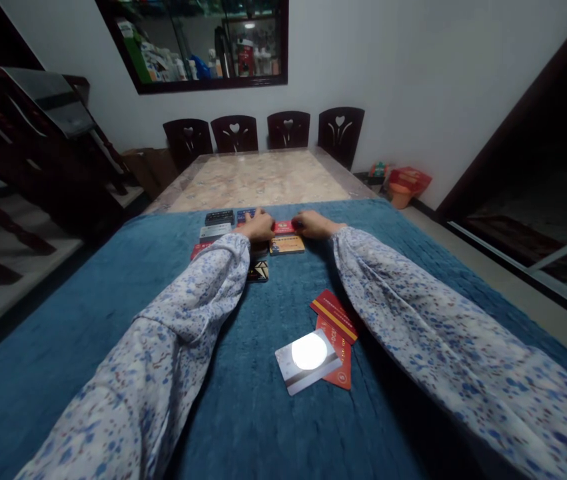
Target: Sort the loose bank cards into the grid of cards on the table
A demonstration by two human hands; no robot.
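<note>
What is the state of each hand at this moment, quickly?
Left hand: fingers bent, by the left end of the red card; grip cannot be told.
Right hand: fingers curled at that card's right end; grip cannot be told.

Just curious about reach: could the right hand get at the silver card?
Probably yes: the silver card lies partly over a red card, and nothing visible covers it. The right hand is farther off at the far cards, so it would likely need to draw back.
</note>
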